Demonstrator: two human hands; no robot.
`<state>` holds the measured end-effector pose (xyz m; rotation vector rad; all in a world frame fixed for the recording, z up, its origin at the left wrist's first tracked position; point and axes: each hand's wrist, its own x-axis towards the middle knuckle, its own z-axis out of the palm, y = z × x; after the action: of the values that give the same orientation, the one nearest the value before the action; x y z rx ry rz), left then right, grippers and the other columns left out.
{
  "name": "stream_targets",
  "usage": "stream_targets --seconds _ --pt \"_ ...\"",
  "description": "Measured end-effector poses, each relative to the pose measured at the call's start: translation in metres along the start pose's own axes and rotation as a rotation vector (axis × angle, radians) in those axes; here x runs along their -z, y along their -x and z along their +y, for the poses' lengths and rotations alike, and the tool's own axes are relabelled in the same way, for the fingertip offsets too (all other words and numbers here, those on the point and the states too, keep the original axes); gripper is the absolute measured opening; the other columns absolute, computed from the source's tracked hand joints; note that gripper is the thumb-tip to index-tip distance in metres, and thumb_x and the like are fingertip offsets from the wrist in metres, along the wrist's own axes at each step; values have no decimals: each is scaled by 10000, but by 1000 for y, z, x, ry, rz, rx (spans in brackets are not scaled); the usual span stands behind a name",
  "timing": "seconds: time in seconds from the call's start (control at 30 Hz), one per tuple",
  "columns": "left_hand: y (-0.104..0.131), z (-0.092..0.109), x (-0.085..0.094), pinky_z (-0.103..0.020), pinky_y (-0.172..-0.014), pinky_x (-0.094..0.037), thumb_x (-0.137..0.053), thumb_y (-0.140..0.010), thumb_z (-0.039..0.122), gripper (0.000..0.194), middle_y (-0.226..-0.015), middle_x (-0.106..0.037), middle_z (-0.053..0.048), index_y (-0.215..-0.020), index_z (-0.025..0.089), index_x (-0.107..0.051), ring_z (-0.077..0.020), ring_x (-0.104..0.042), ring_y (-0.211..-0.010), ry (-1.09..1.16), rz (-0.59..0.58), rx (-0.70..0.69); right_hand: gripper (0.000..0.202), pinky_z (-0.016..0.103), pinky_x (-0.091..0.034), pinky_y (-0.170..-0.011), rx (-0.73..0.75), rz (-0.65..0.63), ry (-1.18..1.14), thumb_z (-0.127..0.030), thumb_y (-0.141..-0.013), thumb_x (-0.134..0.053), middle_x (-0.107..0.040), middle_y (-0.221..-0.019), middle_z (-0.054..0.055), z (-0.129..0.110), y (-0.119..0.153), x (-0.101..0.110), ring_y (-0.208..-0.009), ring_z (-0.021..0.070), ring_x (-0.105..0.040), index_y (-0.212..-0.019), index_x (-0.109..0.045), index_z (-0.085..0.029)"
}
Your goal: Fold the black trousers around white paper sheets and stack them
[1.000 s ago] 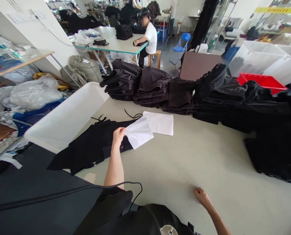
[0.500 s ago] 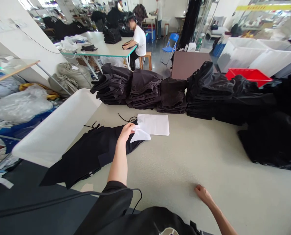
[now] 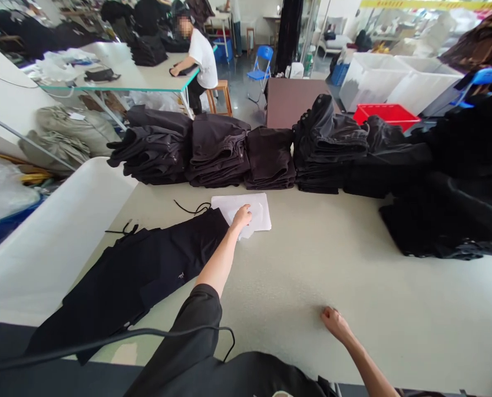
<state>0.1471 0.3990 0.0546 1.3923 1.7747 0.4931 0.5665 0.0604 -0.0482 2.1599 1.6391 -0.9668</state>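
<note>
My left hand [image 3: 242,216] is over a stack of white sheets [image 3: 225,202] on the table, fingers curled in and closed on a thin white sheet [image 3: 246,234]. Part of that sheet hangs past the near edge of the stack. Left of it lies a pair of black trousers [image 3: 146,264] with a small light emblem, its upper end reaching the stack. A black cord [image 3: 192,210] trails out behind the trousers. My right hand [image 3: 332,320] rests as a loose fist on the bare tabletop, nothing visible in it.
Folded dark garments [image 3: 219,151] stand in several piles along the table's far side, with a larger black heap [image 3: 456,220] at right. A white curved panel [image 3: 76,231] borders the left. A black cable [image 3: 167,333] crosses before me. Beyond, a person [image 3: 202,58] sits at another table.
My left hand has moved from above the trousers onto the white stack, bringing the sheet with it. The view has turned to the right. My right hand stays a fist on the table.
</note>
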Motion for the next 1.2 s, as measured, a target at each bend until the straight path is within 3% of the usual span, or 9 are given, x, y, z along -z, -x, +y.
stream_targets --seconds 0.17,0.33,0.43,0.57,0.67,0.83,0.93,1.07,1.2 --pt "-3 0 -34 -431 -1226 -344 -561 -916 201 561 -1597 -463 -148 -1476 188 -533 -300 -423 -1475 -184 30 -111 214 262 -407 -730 10 2 22 -195 -914 -496 -665 -817 58 3 1 -2 -804 188 -638 -808 -681 -189" --pt "12 -4 -81 -573 -1255 -231 -541 -951 337 684 -1682 -309 -205 -1589 149 -379 -360 -257 -1562 -557 6 -217 200 254 -402 -728 -3 9 22 -190 -901 -520 -648 -794 49 0 4 2 -799 185 -627 -783 -682 -198" --pt "20 -6 -89 -576 -1253 -231 -538 -949 334 687 -1685 -300 -209 -1586 134 -377 -357 -242 -1570 -595 -8 -204 201 248 -405 -740 -3 -8 29 -185 -908 -516 -652 -818 53 -3 5 6 -807 180 -618 -774 -665 -198" --pt "42 -26 -59 -516 -1256 -258 -513 -962 297 588 -1630 -401 -163 -1535 188 -443 -304 -316 -1532 -556 160 -230 199 248 -411 -748 -2 -22 32 -190 -905 -509 -654 -832 53 -3 6 8 -827 182 -619 -767 -652 -199" --pt "71 -59 -27 -575 -1207 -314 -622 -901 312 695 -1609 -390 -211 -1545 171 -403 -365 -323 -1503 -573 349 -42 190 251 -420 -750 3 -14 31 -208 -898 -513 -649 -833 52 0 5 6 -824 182 -626 -767 -651 -201" --pt "102 -97 4 -485 -1064 -480 -646 -885 349 720 -1505 -454 -247 -1530 157 -388 -380 -426 -1400 -500 385 135 195 264 -417 -728 20 -9 32 -226 -894 -513 -654 -799 45 4 1 3 -785 185 -622 -741 -633 -207" --pt "101 -92 16 -448 -1027 -498 -654 -863 298 727 -1441 -484 -258 -1519 139 -385 -380 -482 -1352 -360 398 262 198 266 -417 -721 28 -4 18 -224 -889 -515 -661 -769 40 3 -1 3 -779 187 -626 -732 -635 -206" --pt "107 -77 35 -465 -988 -516 -710 -775 218 771 -1430 -509 -298 -1482 100 -427 -405 -526 -1331 -45 298 447 204 270 -432 -739 43 11 13 -227 -886 -508 -673 -777 47 1 0 4 -797 192 -647 -758 -664 -201" --pt "130 -64 62 -354 -739 -588 -637 -824 249 595 -1283 -657 -232 -1398 127 -541 -324 -671 -1126 112 262 421 214 274 -439 -744 71 10 2 -238 -895 -487 -690 -838 73 3 2 2 -848 205 -666 -834 -685 -186"
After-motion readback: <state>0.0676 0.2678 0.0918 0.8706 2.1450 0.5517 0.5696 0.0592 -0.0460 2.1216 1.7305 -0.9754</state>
